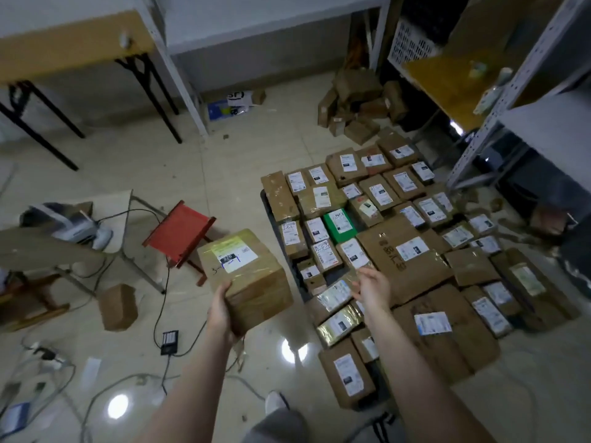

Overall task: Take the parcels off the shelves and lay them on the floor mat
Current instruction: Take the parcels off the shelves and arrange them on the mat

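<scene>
My left hand point(221, 310) grips the near corner of a brown cardboard parcel point(252, 276) with a white label, held above the floor left of the mat. My right hand point(372, 286) hovers open over the mat with its fingers loosely spread and holds nothing. The dark floor mat point(264, 199) is almost wholly covered by several labelled brown parcels point(403, 251) and one green box point(339, 224). Grey metal shelves point(499, 119) stand at the right, with a yellow board on them.
A red folding stool point(179, 233) stands left of the mat. A small brown box point(117, 306), cables and a black charger point(169, 342) lie on the tiled floor. A heap of loose boxes point(358, 107) sits by the far wall. A table point(73, 43) stands at the back left.
</scene>
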